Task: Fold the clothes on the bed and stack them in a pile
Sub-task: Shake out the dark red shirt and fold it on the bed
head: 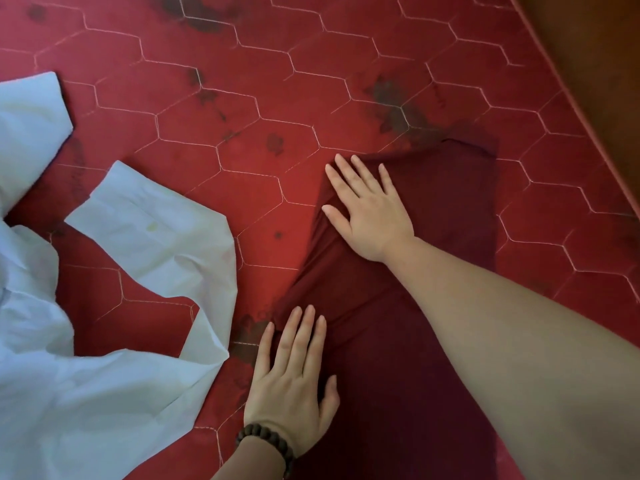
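Observation:
A dark maroon garment (446,216) lies folded into a long strip on the red quilted mattress (242,98), running from the middle right down to the bottom edge. My right hand (367,209) presses flat on its upper left part, fingers straight and spread. My left hand (294,372), with a brown bead bracelet at the wrist, lies flat on the garment's lower left edge. A white shirt (114,341) lies crumpled and unfolded at the left, a sleeve curving toward the middle.
The mattress has dark stains and a pale hexagon stitch pattern. Its right edge (561,98) runs diagonally at the top right, with a brown surface (599,46) beyond it. Bare mattress stretches across the top of the view.

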Tool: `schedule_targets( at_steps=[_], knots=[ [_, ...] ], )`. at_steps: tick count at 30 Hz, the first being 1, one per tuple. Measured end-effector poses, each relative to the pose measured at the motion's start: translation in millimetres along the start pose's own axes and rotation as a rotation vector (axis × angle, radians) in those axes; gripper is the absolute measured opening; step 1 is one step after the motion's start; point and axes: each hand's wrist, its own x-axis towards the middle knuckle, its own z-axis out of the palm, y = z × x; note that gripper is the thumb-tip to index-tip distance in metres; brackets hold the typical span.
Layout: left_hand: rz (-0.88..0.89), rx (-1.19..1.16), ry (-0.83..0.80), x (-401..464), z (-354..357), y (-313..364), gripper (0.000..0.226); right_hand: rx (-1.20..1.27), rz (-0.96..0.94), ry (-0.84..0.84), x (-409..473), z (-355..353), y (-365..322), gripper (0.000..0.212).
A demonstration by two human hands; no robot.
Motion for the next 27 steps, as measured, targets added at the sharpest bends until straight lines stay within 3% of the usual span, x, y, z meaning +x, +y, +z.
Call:
schedule_targets(
  at_steps=[4,6,9,12,16,23,27],
  knots=[
    [0.004,0.021,0.014,1.5,-0.1,-0.4,0.078,0.008,0.129,-0.008,11.5,-5.8,6.7,0.066],
    [0.001,0.025,0.014,1.7,0.7,-0.4,0.079,0.023,0.194,0.095,6.0,-12.5,-9.6,0.066],
    [-0.003,0.053,0.013,1.9,1.6,-0.4,0.076,0.174,-0.043,0.243,-36.0,-10.0,-60.8,0.063],
    [-0.003,0.092,-0.006,0.9,3.0,-0.1,0.069,0.15,-0.315,0.08,-87.5,6.9,-84.5,0.057],
    [-0.001,0.063,0.001,1.6,-0.3,1.7,0.075,0.038,-0.321,-0.04,-70.1,8.2,-27.8,0.066],
    [0.004,0.083,-0.007,1.9,-2.3,2.7,0.076,-0.057,0.146,-0.003,-22.4,-3.1,83.1,0.067],
    [0.006,0.104,0.007,2.4,-0.7,1.6,0.076,-0.027,0.456,0.064,-33.7,-11.0,96.6,0.066]
  ],
)
